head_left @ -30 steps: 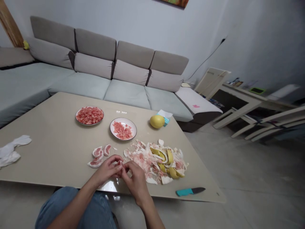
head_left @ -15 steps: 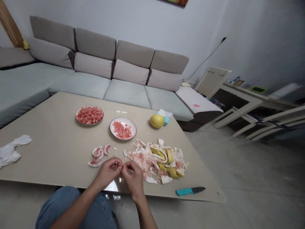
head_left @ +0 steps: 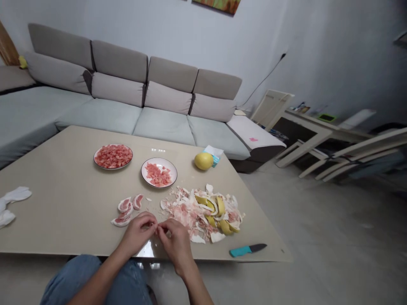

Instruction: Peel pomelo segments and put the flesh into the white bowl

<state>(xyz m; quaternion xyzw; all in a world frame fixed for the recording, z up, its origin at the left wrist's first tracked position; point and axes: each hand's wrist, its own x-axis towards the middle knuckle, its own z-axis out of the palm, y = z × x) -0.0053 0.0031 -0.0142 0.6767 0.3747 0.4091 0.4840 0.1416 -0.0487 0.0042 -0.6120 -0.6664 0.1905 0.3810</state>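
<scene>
My left hand [head_left: 139, 232] and my right hand [head_left: 177, 242] meet at the fingertips above the front of the table. Both are closed in a pinch on a small pinkish piece of pomelo, mostly hidden by the fingers. Just left of them lie several unpeeled pomelo segments [head_left: 122, 220] with white skin and pink flesh. To the right spreads a heap of pomelo peel [head_left: 182, 214], with pale membranes and yellow rind. Beyond the hands stands a white plate [head_left: 170, 165] partly covered with pink flesh pieces; farther left, another plate [head_left: 113, 168] is heaped with them.
A knife [head_left: 241, 251] with a turquoise handle lies at the table's front right. A whole yellow pomelo [head_left: 203, 161] sits beside a tissue pack [head_left: 215, 159] at the back right. Crumpled white cloth or tissue [head_left: 15, 195] lies at left. A sofa [head_left: 165, 123] stands behind the table [head_left: 70, 190].
The whole view has shifted, so the room and table appear farther left. My hands stay pinched together, and the small piece between them shows less.
</scene>
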